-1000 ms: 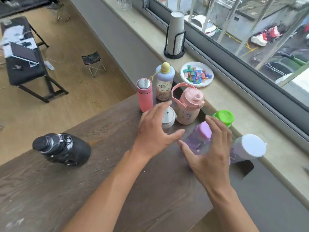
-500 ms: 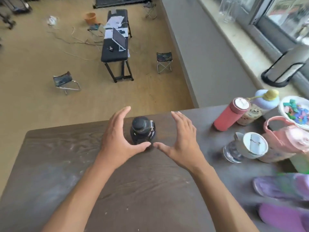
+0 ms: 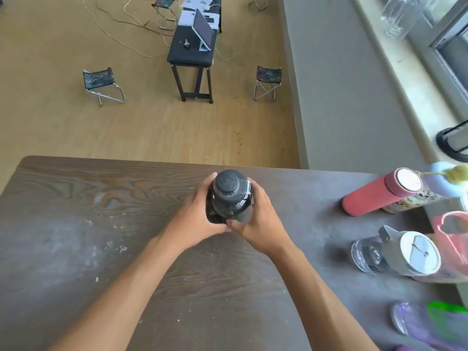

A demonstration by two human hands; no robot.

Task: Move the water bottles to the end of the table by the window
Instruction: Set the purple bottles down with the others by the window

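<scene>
A black water bottle [image 3: 229,196] stands upright near the far edge of the dark wooden table [image 3: 76,249]. My left hand [image 3: 195,219] wraps its left side and my right hand [image 3: 255,221] its right side, thumbs meeting in front. At the right end by the window stand a red flask [image 3: 379,192], a light blue bottle with a yellow cap [image 3: 445,181], a clear bottle with a white lid [image 3: 395,254], a pink jug [image 3: 453,239] and a purple bottle [image 3: 415,323], partly cut off by the frame edge.
A grey wall and stone window sill [image 3: 410,79] run along the right. Beyond the table's far edge the wood floor holds a black bench with a laptop [image 3: 195,46], two folding stools [image 3: 102,83] and loose cables.
My view swung left from the group of bottles to the black bottle. Both hands moved over to it, spread around it, and now close on its sides.
</scene>
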